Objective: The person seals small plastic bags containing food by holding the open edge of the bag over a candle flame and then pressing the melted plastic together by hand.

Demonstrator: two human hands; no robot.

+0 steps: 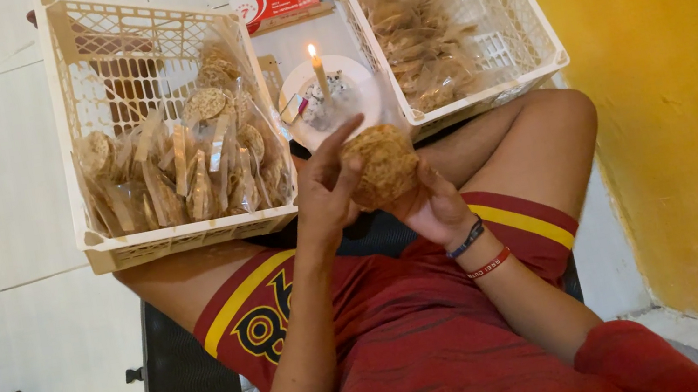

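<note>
Brown cracker stack (380,165) | left hand (325,192), right hand (438,206) grip | bagged, seemingly

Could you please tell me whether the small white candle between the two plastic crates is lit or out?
Lit: the small white candle stands upright on a round white plate with a bright flame at its tip.

You hold a stack of round brown crackers in a clear plastic bag (380,165) at the centre of the frame. It is rough-textured and tilted, and its open bag mouth rises toward the upper middle.
</note>
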